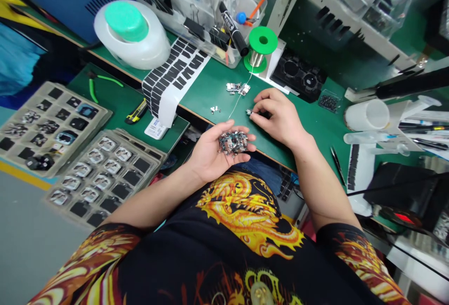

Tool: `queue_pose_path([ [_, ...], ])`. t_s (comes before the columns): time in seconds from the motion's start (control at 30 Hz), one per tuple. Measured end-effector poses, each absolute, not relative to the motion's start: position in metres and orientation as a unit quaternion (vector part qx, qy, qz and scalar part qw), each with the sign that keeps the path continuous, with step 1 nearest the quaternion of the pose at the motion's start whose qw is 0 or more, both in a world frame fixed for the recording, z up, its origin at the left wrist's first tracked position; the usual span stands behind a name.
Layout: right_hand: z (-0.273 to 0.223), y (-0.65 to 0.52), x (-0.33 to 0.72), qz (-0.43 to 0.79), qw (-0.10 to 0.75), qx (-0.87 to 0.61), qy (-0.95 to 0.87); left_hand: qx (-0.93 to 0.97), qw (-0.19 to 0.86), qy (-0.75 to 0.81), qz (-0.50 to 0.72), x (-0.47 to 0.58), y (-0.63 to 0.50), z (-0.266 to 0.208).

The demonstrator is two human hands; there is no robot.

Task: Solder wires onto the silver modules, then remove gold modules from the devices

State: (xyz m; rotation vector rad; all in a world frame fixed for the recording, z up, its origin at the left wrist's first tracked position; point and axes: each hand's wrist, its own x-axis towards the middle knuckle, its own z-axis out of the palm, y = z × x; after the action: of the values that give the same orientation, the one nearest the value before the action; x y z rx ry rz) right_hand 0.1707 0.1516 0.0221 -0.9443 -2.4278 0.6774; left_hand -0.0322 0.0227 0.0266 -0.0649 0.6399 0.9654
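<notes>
Palm up near the table's front edge, my left hand [210, 153] is cupped around a heap of small metal parts [233, 143], silvery and dark. My right hand [275, 115] is just to the right, thumb and fingertips pinching one small metal part [249, 112] over the green mat. Beyond the hands lie a few larger silvery metal pieces [238, 88] and a little cluster of tiny bits [215, 109]. A thin strand of solder wire [238, 99] runs from the green spool [263, 43] toward my left fingertips.
At left stand two compartment trays [75, 132] [105, 169] with parts. A cutter knife [136, 111], green-handled pliers [94, 87] and a label sheet [175, 73] lie nearby. A white bottle [140, 52], a black marker [233, 29] and tweezers [337, 164] surround the work area.
</notes>
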Motion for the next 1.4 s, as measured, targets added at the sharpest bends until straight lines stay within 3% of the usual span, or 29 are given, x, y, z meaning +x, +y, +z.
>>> queue_pose_path([
  [0.27,0.071,0.122,0.163,0.357,0.317,-0.317,-0.82,-0.057,0.842,0.269,0.463,-0.03,0.025,0.025],
  [0.53,0.074,0.106,0.157,0.392,0.245,-0.163,-0.872,-0.077,0.838,0.241,0.483,-0.027,0.028,0.028],
  [0.63,0.072,0.114,0.16,0.424,0.27,-0.187,-0.844,-0.075,0.835,0.26,0.48,-0.029,0.027,0.027],
  [0.77,0.055,0.139,0.163,0.322,0.324,-0.348,-0.819,-0.074,0.835,0.275,0.47,-0.03,0.024,0.028],
  [0.87,0.033,0.162,0.159,0.21,0.271,-0.436,-0.832,-0.071,0.834,0.28,0.469,-0.03,0.023,0.03],
  [1.03,0.007,0.18,0.138,0.128,0.193,-0.457,-0.859,-0.063,0.831,0.288,0.471,-0.03,0.022,0.031],
  [1.4,0.017,0.178,0.16,0.119,0.205,-0.499,-0.834,-0.051,0.825,0.294,0.481,-0.035,0.019,0.029],
])
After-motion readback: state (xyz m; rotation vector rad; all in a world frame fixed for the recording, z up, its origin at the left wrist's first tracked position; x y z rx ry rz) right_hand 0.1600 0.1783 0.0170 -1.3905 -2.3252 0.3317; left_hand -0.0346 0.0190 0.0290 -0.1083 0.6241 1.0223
